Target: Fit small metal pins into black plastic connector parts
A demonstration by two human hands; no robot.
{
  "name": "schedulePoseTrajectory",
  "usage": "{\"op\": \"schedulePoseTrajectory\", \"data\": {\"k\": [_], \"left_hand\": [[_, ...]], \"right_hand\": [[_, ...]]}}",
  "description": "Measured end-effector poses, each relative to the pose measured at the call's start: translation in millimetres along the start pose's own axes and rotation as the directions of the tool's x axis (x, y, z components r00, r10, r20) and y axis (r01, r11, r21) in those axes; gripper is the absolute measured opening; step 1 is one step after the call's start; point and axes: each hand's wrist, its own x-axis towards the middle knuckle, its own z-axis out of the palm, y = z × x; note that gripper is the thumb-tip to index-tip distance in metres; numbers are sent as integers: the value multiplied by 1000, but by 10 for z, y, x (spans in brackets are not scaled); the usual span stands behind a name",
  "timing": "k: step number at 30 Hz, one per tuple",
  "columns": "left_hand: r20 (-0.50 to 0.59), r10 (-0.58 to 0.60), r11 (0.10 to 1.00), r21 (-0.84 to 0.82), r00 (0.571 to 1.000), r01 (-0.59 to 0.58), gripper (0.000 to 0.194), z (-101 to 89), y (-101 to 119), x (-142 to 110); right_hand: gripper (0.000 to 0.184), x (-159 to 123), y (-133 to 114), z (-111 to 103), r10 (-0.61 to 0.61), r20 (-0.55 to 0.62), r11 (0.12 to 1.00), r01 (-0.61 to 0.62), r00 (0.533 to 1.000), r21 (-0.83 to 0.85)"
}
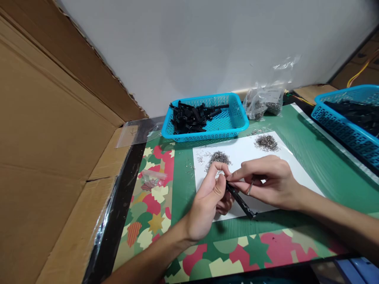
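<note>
My left hand (211, 197) is closed around the top end of a slim black plastic strip (242, 202) that slants down to the right over a white sheet (293, 165). My right hand (266, 182) pinches at the same top end, fingertips meeting the left thumb; what it pinches is too small to make out. Two heaps of tiny metal springs lie on the sheet: one (218, 157) just beyond my left fingers, another (266, 142) further right.
A blue basket (233, 122) with several black plastic parts stands behind the sheet. Clear bags of metal bits (263, 103) lie at the wall. A second blue basket (340, 118) is at right. Cardboard walls (53, 150) close the left side. A small bag (151, 180) lies on the patterned mat.
</note>
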Motion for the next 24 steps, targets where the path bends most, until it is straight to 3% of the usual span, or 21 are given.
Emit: {"op": "schedulePoseTrajectory", "data": {"k": [9,20,24], "left_hand": [[75,118,992,35,990,-121,22,16,9,-12],[69,101,993,49,993,-104,22,12,11,-17],[61,111,992,57,992,-114,22,10,3,-12]], "right_hand": [[7,24,-128,-7,137,-56,989,-133,989,66],[8,3,-96,-21,87,-28,995,-86,996,54],[10,9,-75,-43,14,7,999,-14,1000,32]]}}
